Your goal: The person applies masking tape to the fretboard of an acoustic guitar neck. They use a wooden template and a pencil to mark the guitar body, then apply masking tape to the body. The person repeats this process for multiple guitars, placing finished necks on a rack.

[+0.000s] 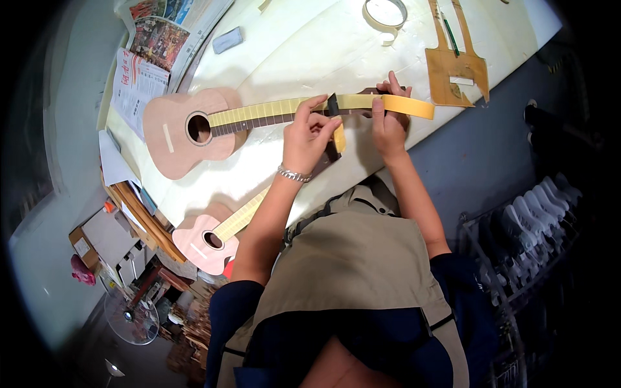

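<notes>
An unfinished ukulele (184,132) of pale wood lies across the table, its dark neck pointing right. Yellow masking tape (278,110) covers much of the fretboard. My left hand (307,134) is pinched at the neck, with a small flat black piece (333,105) at its fingertips. My right hand (390,126) grips the head end, thumb pressed on the tape and fingers round the far side. A roll of yellow tape (414,107) sits edge-on there, joined to the strip. Nearer me lies a second ukulele (200,242), its neck partly hidden behind my left forearm.
On the table (284,71) are a grey-blue block (227,41), another tape roll (401,24), a tan leather piece (458,74) and newspapers (155,39). A fan (130,317) stands lower left. A rack of pale curved pieces (537,213) stands right.
</notes>
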Demonstrator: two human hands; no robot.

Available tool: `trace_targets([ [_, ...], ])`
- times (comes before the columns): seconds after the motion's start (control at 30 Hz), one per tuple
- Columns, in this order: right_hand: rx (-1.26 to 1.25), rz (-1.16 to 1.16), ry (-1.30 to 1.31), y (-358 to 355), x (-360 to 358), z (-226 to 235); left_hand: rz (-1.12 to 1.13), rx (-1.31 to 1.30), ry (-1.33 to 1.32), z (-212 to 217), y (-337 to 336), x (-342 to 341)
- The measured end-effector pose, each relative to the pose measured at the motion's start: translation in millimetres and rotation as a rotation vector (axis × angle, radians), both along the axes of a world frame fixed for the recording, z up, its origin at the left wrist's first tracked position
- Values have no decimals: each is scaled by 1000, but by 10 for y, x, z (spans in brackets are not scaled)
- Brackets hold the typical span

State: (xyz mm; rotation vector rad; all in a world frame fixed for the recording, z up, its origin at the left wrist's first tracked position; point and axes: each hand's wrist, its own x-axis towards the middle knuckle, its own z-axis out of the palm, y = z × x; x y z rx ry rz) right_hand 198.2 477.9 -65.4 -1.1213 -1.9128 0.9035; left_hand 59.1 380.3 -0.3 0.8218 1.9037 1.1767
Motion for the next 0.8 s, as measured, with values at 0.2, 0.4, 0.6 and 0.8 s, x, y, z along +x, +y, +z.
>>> trace_targets([
  [0.2, -27, 8, -3, -11, 19, 35, -56, -21, -106, -72, 171, 71],
  [0.4, -12, -11, -14, -15, 2, 38, -53, -21, -19, -99, 179, 100],
  [0.6, 415, 348, 42, -376, -3, 203, -22, -48, 74, -89, 215, 121],
  [0.8, -88, 175, 538, -478, -131, 585, -375, 332, 844, -126, -148, -265],
])
